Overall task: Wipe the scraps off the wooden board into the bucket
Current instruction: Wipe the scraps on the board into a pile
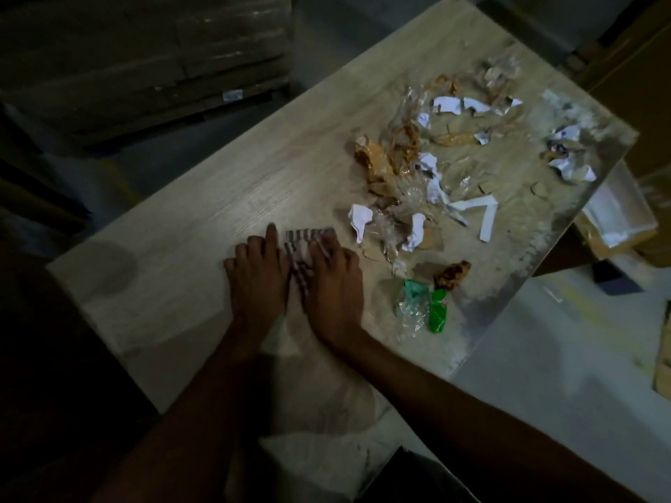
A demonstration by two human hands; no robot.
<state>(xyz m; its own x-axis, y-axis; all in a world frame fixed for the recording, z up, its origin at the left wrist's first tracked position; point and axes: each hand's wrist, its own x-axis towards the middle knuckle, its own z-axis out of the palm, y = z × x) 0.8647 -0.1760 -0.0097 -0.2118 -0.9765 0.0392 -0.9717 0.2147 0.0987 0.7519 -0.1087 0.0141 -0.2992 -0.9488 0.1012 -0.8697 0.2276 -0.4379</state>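
Note:
A pale wooden board (pixel 225 197) runs diagonally across the view. Scraps (pixel 428 165) of white paper, brown tape and clear plastic cover its right half, with a green wrapper (pixel 437 310) near the front edge. A striped cloth (pixel 303 252) lies flat on the board to the left of the scraps. My left hand (pixel 257 274) presses on the cloth's left side with fingers spread. My right hand (pixel 336 281) presses flat on its right side. No bucket is in view.
A cardboard box (pixel 617 226) with white sheets sits below the board's right end. Stacked wrapped cartons (pixel 152 56) stand at the far left. The grey floor (pixel 544 357) shows at the right. The scene is dim.

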